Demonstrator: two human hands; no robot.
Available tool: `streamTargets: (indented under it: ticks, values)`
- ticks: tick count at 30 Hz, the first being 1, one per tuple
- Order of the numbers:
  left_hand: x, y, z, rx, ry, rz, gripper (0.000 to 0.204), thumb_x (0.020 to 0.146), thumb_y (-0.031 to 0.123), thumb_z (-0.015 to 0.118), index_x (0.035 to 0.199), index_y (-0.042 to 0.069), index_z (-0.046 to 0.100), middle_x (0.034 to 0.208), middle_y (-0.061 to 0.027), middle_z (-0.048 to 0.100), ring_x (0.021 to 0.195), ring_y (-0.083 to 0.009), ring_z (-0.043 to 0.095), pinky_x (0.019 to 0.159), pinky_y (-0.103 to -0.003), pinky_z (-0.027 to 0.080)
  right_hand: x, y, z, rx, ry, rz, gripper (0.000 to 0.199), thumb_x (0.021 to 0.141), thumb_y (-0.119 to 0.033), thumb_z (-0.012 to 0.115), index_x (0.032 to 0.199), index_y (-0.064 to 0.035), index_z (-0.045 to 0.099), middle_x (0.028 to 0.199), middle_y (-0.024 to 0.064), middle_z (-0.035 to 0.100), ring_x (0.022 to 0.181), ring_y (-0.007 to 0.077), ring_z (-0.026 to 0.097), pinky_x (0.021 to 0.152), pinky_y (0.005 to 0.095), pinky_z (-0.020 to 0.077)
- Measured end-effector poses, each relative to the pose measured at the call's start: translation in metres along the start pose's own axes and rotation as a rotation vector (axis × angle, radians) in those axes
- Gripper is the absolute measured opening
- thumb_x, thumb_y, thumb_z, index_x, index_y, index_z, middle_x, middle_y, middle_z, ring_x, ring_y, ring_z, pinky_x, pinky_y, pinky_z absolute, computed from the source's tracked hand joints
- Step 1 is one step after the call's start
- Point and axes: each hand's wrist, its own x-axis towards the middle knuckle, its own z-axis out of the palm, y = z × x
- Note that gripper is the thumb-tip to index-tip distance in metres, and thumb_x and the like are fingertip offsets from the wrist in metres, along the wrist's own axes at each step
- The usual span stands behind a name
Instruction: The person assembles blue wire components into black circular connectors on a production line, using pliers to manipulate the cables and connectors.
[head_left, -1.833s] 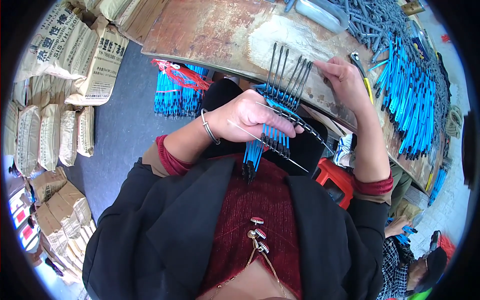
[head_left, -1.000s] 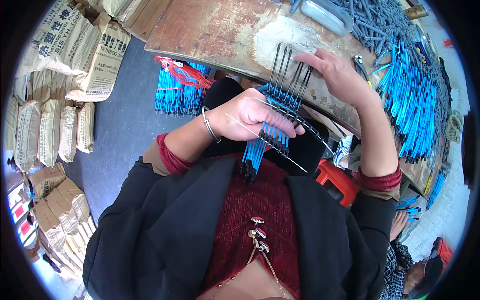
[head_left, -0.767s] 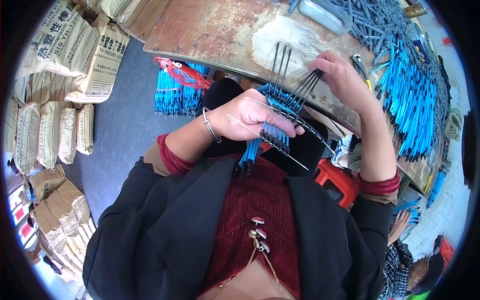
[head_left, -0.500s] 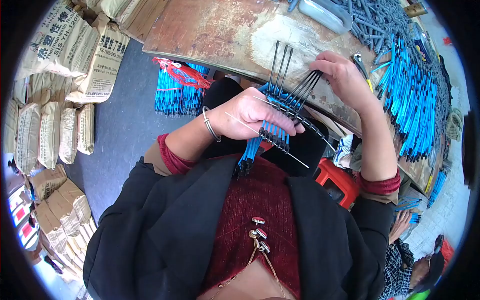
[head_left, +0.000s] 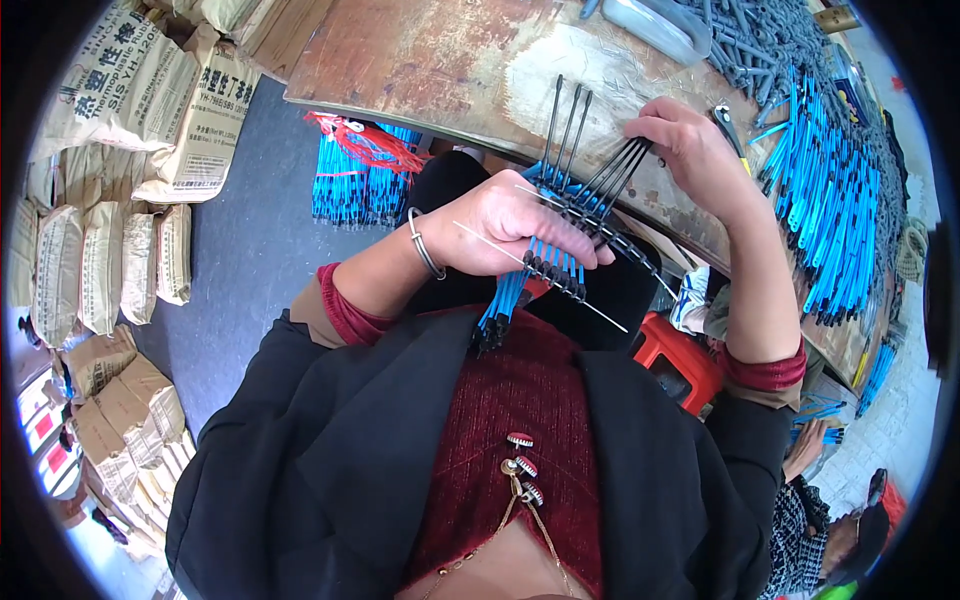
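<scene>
- while the left hand [head_left: 510, 225] is closed around a fan of blue and black rods [head_left: 560, 245], the bundle is held above the lap, just off the near edge of the worn workbench [head_left: 420, 60], with the blue ends hanging down toward the red garment.
- the right hand [head_left: 690, 150] is seen pinched shut on the tips of several black rod ends, which are splayed up to the right over the bench edge.
- a thin wire [head_left: 540, 275] is seen crossing the bundle under the left fingers; it is judged that the rods are best kept flat and side by side so the wire is not slipped off.
- the left grip is probably best kept firm, so that only the pinched rods are shifted.
- the rod ends should likely be drawn along their own line, not sideways, or the neighbours may be dragged out of row.
- loose blue rods [head_left: 830, 210] are piled well apart on the right of the bench, with another blue bundle [head_left: 350, 180] under its near edge.
</scene>
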Motion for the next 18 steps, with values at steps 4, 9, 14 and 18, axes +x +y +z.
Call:
streamTargets:
  ticks: [4, 9, 14, 18]
  values:
    - [0.000, -0.002, -0.001, -0.019, 0.002, 0.006, 0.020, 0.079, 0.005, 0.060, 0.098, 0.005, 0.064, 0.099, -0.0098, 0.066, 0.095, -0.0246, 0.062, 0.086, -0.033, 0.047, 0.003, -0.001, -0.002, -0.021, -0.021, -0.007, 0.032, 0.067, 0.013, 0.049, 0.093, -0.0030, 0.059, 0.086, 0.0116, 0.056, 0.078, 0.0289, 0.058, 0.068, 0.0340, 0.0470]
    - [-0.001, 0.001, -0.003, -0.005, -0.013, -0.023, 0.020, 0.079, 0.005, 0.060, 0.099, 0.005, 0.063, 0.099, -0.0103, 0.065, 0.095, -0.0252, 0.062, 0.086, -0.034, 0.047, 0.008, 0.000, -0.002, -0.030, -0.017, -0.038, 0.031, 0.066, 0.012, 0.050, 0.092, -0.0033, 0.059, 0.086, 0.0119, 0.056, 0.080, 0.0304, 0.057, 0.070, 0.0349, 0.0467]
    - [0.000, -0.002, -0.005, -0.011, -0.013, 0.014, 0.021, 0.078, 0.003, 0.060, 0.099, 0.004, 0.063, 0.098, -0.0114, 0.065, 0.094, -0.0260, 0.062, 0.085, -0.033, 0.048, 0.012, -0.001, -0.002, -0.015, -0.025, -0.055, 0.030, 0.067, 0.011, 0.050, 0.092, -0.0030, 0.059, 0.087, 0.0122, 0.056, 0.081, 0.0311, 0.057, 0.071, 0.0353, 0.0467]
    - [0.000, -0.002, -0.005, -0.029, -0.012, 0.007, 0.022, 0.077, 0.001, 0.059, 0.099, 0.004, 0.063, 0.099, -0.0120, 0.065, 0.094, -0.0262, 0.062, 0.084, -0.033, 0.048, 0.016, 0.001, 0.002, -0.077, 0.027, -0.114, 0.028, 0.067, 0.010, 0.051, 0.092, -0.0030, 0.059, 0.087, 0.0122, 0.056, 0.082, 0.0309, 0.057, 0.072, 0.0361, 0.0467]
